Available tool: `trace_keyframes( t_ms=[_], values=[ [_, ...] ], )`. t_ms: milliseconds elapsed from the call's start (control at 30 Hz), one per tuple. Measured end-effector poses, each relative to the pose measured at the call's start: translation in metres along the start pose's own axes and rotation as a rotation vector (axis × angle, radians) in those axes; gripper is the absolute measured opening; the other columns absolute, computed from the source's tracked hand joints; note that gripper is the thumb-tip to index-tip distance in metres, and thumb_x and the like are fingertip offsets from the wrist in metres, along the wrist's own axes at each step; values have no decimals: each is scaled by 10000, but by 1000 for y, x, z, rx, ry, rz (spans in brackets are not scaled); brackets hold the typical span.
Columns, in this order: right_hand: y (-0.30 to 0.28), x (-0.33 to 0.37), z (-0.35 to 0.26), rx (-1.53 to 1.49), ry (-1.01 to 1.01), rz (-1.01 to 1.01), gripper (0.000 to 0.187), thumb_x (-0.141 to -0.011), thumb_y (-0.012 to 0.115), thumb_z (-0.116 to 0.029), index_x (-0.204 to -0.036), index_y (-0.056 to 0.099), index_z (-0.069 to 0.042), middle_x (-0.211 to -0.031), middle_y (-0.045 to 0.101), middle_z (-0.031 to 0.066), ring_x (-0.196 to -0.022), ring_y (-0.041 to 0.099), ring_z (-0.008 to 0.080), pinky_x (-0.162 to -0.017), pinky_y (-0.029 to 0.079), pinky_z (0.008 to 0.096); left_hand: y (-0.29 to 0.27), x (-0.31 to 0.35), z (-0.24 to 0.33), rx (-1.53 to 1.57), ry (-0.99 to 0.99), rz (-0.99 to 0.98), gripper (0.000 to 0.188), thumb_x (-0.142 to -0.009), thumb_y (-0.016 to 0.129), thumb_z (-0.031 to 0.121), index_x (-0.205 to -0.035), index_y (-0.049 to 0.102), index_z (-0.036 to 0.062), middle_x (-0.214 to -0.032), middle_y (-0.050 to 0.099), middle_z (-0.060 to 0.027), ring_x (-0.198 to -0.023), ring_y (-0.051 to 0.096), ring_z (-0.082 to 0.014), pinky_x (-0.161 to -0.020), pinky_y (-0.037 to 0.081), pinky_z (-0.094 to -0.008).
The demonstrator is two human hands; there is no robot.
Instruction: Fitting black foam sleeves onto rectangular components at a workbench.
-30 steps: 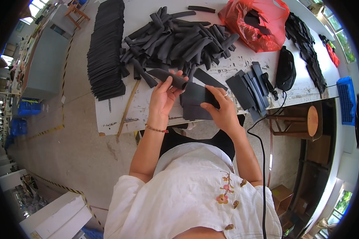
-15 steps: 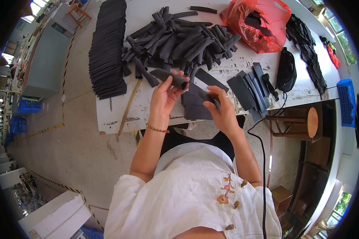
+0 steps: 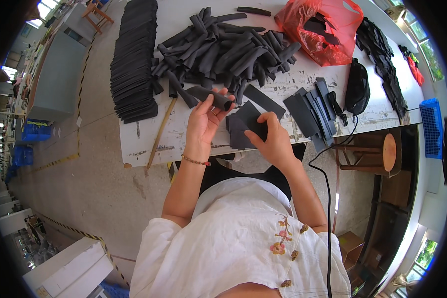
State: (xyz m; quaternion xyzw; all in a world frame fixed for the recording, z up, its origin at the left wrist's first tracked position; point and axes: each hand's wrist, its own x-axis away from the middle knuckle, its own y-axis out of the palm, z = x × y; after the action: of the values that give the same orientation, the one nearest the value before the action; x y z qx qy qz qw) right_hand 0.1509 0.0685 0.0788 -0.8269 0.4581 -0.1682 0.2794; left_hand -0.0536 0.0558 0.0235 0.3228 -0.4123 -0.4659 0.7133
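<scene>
In my left hand (image 3: 202, 121) is a black rolled piece (image 3: 220, 101), a tube of thin sheet gripped between thumb and fingers, one open end facing right. My right hand (image 3: 277, 144) is closed, thumb and forefinger pinching a flat black strip (image 3: 257, 124) that bows between them. Under it, at the table's near edge, lies a small loose stack of black strips (image 3: 237, 130). One single strip (image 3: 264, 101) lies slantwise just beyond. Past my hands spreads a big heap of black rolled tubes (image 3: 228, 49).
A long row of stacked black pieces (image 3: 134, 64) lines the table's left side. To the right are more fanned strips (image 3: 308, 111), a red plastic bag (image 3: 328, 42), and a black mesh-covered object (image 3: 356, 87) with a cable. A wooden stick (image 3: 161, 134) overhangs the near edge.
My right hand has shifted slightly left and closed in over the small stack, where the strips have moved and one now bends in its fingers. The left hand keeps the tube nearly still.
</scene>
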Motion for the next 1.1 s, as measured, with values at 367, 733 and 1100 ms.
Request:
trace_keyframes(
  t_ms=[367,733,1100],
  values=[
    [1,-15,3,290,-484,227,484,-779,720,-123,-1231,554,-63,-1065,595,83,-931,532,286,-803,402,383,-2,0,1,-57,9,6,201,-988,483,116,-1132,547,-10,-1199,593,-200,-1059,627,-338,-890,561,-425],
    [1,-25,0,472,-548,433,257,-726,718,-91,-981,697,-113,-934,583,-17,-853,539,203,-760,406,351,3,10,1,-78,-56,-88,311,-998,451,111,-1282,478,-11,-1296,542,-192,-1171,565,-357,-961,521,-446],
    [23,-25,-15,354,-484,406,502,-710,758,-128,-1181,592,-77,-1086,548,74,-929,532,274,-795,410,399,42,39,-5,-127,214,-132,377,-974,515,111,-1330,422,29,-1290,552,-196,-1161,571,-315,-1005,460,-425]
  ],
)
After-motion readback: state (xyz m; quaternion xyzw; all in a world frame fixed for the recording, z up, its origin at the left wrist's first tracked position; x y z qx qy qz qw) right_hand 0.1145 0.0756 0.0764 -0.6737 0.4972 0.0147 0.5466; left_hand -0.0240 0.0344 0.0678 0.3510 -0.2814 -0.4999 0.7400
